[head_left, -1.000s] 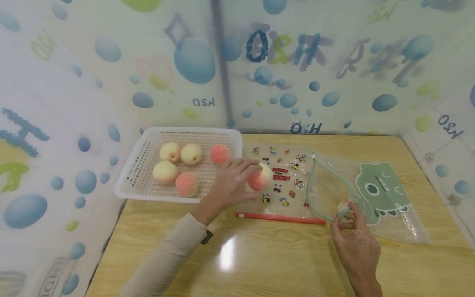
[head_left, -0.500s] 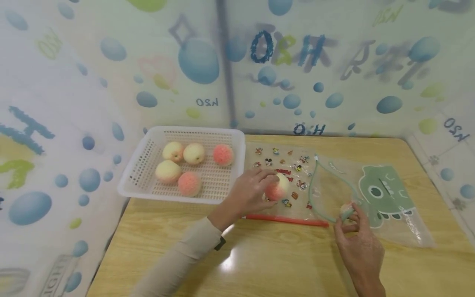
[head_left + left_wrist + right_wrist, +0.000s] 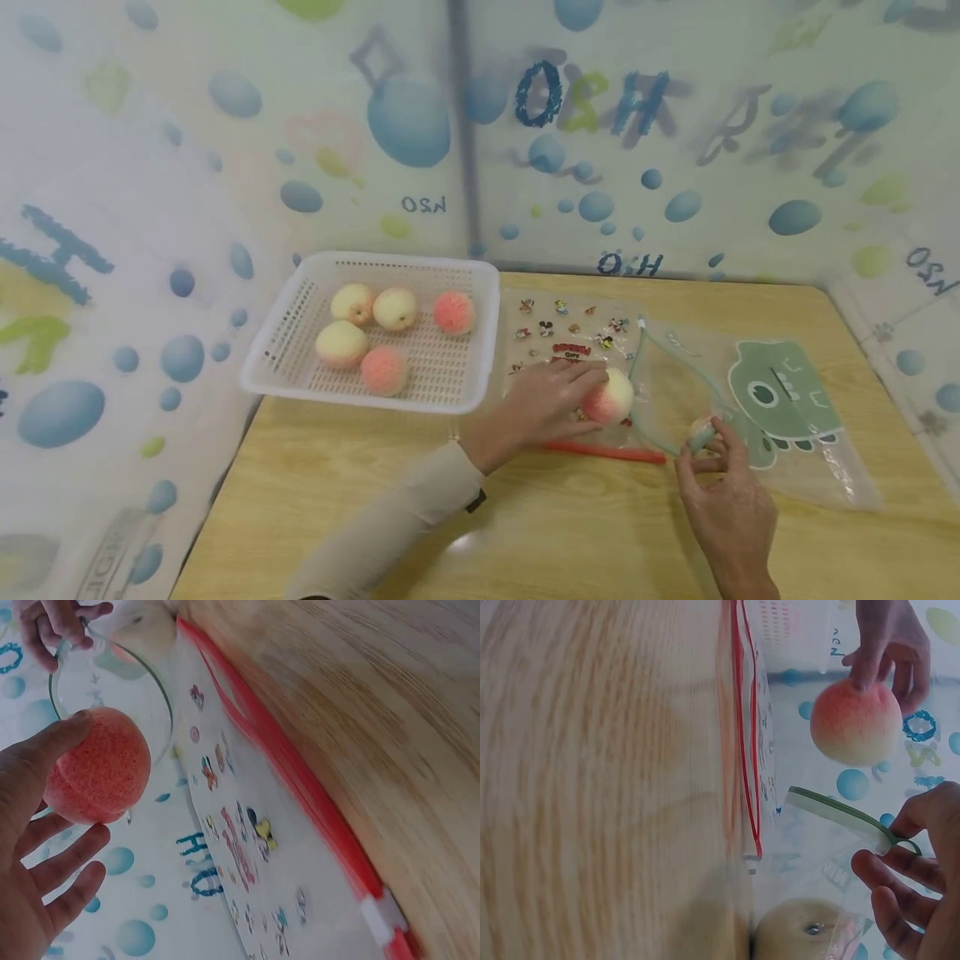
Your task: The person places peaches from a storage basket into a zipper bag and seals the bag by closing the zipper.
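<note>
A pink and cream peach (image 3: 611,397) is in my left hand (image 3: 536,404), gripped between the thumb and fingers above the table. It hangs just left of the mouth of a clear zip bag (image 3: 780,392) printed with a green dinosaur. My right hand (image 3: 727,500) pinches the green zip edge (image 3: 840,806) of that bag between thumb and fingers, and the mouth stands apart in a loop. Another peach (image 3: 802,930) lies inside the bag near its mouth, below my right hand in the right wrist view. In the head view, fingers partly cover it.
A white perforated basket (image 3: 484,350) at the back left holds several peaches (image 3: 385,371). Beneath my left hand lies a second clear zip bag (image 3: 536,340), with cartoon prints and a red zip (image 3: 615,452). A patterned wall covering (image 3: 420,225) rises behind the wooden table (image 3: 360,467).
My left hand has carried the peach rightward, from beside the basket to the dinosaur bag's mouth. The right hand keeps its hold on the bag's edge. The view has shifted slightly.
</note>
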